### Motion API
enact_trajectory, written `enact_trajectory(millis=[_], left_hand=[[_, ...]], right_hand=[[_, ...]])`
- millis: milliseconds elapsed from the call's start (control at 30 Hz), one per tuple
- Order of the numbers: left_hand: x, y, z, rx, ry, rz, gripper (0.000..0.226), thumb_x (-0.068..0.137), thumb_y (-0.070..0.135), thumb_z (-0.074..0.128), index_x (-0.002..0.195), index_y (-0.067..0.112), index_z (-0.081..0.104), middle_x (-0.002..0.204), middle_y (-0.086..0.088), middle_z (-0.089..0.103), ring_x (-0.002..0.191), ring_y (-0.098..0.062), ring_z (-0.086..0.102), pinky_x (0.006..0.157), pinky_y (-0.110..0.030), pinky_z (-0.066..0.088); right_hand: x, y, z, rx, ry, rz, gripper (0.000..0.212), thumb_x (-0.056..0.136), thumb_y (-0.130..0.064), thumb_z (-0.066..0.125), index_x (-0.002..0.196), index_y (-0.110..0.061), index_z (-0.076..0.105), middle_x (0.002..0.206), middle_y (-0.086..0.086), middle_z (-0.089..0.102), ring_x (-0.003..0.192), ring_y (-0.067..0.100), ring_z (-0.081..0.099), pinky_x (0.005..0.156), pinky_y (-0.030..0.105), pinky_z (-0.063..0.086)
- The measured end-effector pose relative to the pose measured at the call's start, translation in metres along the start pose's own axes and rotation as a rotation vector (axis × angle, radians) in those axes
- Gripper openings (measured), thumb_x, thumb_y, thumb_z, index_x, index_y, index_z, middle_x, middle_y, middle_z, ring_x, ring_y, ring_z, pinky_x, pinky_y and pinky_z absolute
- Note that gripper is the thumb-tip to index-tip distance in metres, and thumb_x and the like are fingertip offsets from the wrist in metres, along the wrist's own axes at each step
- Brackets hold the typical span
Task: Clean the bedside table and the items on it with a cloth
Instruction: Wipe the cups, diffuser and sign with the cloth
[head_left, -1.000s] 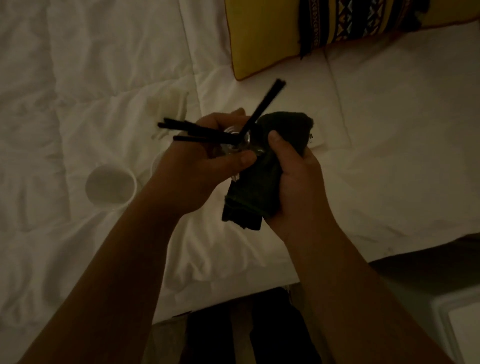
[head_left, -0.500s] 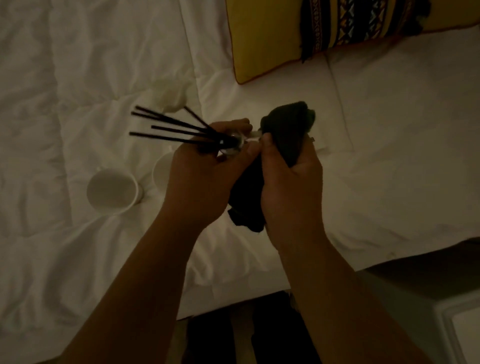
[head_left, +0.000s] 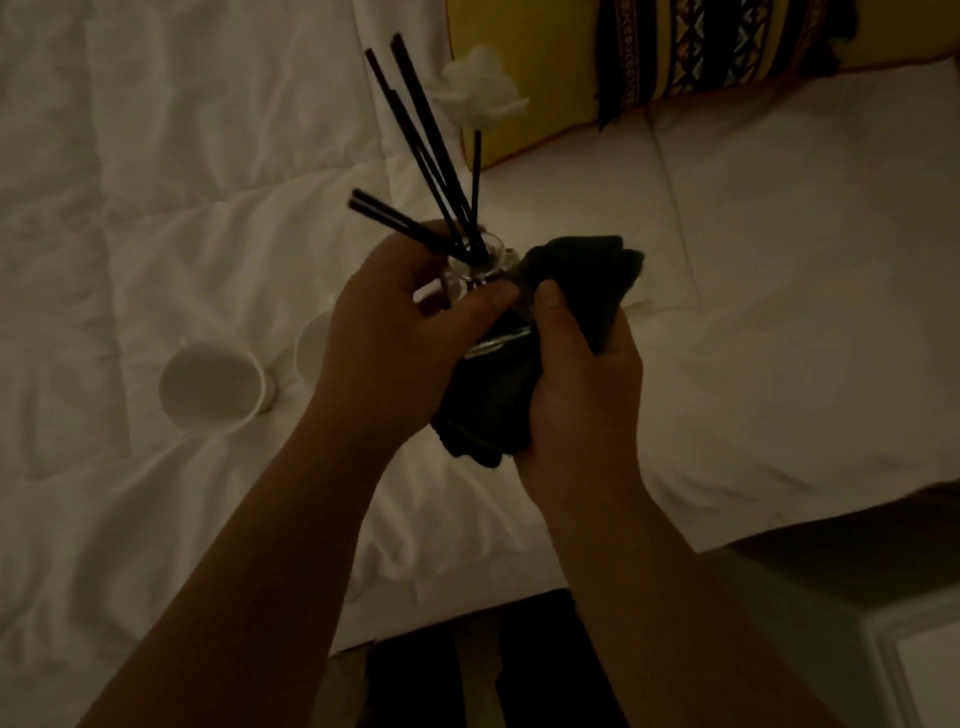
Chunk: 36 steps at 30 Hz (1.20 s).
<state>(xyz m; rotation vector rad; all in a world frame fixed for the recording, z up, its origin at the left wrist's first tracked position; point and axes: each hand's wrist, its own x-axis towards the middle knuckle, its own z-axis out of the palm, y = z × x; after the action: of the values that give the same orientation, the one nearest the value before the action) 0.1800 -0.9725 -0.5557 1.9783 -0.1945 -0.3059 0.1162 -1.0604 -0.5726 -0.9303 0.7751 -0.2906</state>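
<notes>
My left hand (head_left: 395, 332) grips a small clear glass diffuser bottle (head_left: 470, 275) over the bed. Several black reed sticks (head_left: 426, 150) fan up and to the left out of its neck, and one carries a white flower (head_left: 480, 91) at its tip. My right hand (head_left: 576, 384) holds a dark cloth (head_left: 582, 280) bunched against the bottle's right side and underside; the cloth hides the lower part of the bottle. A corner of the white bedside table (head_left: 919, 654) shows at the bottom right.
Two white cups lie on the white duvet (head_left: 156, 182) to the left: one (head_left: 210, 384) with its mouth toward me, the other (head_left: 311, 343) partly behind my left wrist. A yellow patterned pillow (head_left: 727, 57) lies at the top. Dark floor (head_left: 467, 675) shows below the bed's edge.
The bottle has been turned in my left hand: the reeds swung from pointing left to pointing up. The white flower now shows at the top. The cloth stays pressed against the bottle.
</notes>
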Motion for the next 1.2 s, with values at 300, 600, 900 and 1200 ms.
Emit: enact_trajectory(millis=[300, 600, 900, 1200], left_hand=[[0.001, -0.014, -0.011, -0.055, -0.177, 0.104, 0.034, 0.079, 0.014, 0.074, 0.11, 0.021, 0.064, 0.107, 0.011, 0.067, 0.102, 0.001, 0.063, 0.085, -0.014, 0.049], [-0.001, -0.02, -0.01, -0.066, -0.122, 0.195, 0.029, 0.078, 0.031, 0.065, 0.105, 0.041, 0.062, 0.108, 0.024, 0.064, 0.109, -0.001, 0.06, 0.092, -0.02, 0.047], [-0.002, -0.02, 0.018, -0.191, 0.066, 0.194, 0.037, 0.083, 0.005, 0.067, 0.101, 0.037, 0.059, 0.092, 0.037, 0.064, 0.097, 0.012, 0.06, 0.078, -0.004, 0.045], [0.007, -0.074, 0.03, -0.148, 0.188, -0.007, 0.029, 0.08, 0.016, 0.075, 0.104, 0.031, 0.067, 0.104, 0.011, 0.069, 0.1, -0.002, 0.064, 0.088, -0.025, 0.052]], right_hand=[[0.018, -0.01, -0.006, -0.468, -0.125, -0.149, 0.01, 0.085, -0.037, 0.062, 0.093, -0.043, 0.063, 0.091, -0.007, 0.071, 0.09, 0.014, 0.068, 0.082, 0.042, 0.057], [0.034, -0.008, -0.009, 0.273, -0.268, 0.546, 0.055, 0.077, -0.043, 0.063, 0.123, -0.014, 0.064, 0.118, 0.013, 0.066, 0.104, 0.028, 0.064, 0.091, 0.042, 0.051], [0.017, 0.013, -0.032, 0.359, -0.184, 0.64, 0.05, 0.074, -0.042, 0.067, 0.115, -0.014, 0.07, 0.102, 0.012, 0.072, 0.087, 0.026, 0.071, 0.073, 0.037, 0.058], [0.024, 0.006, -0.089, 0.048, 0.003, 0.343, 0.039, 0.065, -0.047, 0.073, 0.1, -0.029, 0.075, 0.111, 0.005, 0.072, 0.101, 0.028, 0.068, 0.079, 0.045, 0.056]])
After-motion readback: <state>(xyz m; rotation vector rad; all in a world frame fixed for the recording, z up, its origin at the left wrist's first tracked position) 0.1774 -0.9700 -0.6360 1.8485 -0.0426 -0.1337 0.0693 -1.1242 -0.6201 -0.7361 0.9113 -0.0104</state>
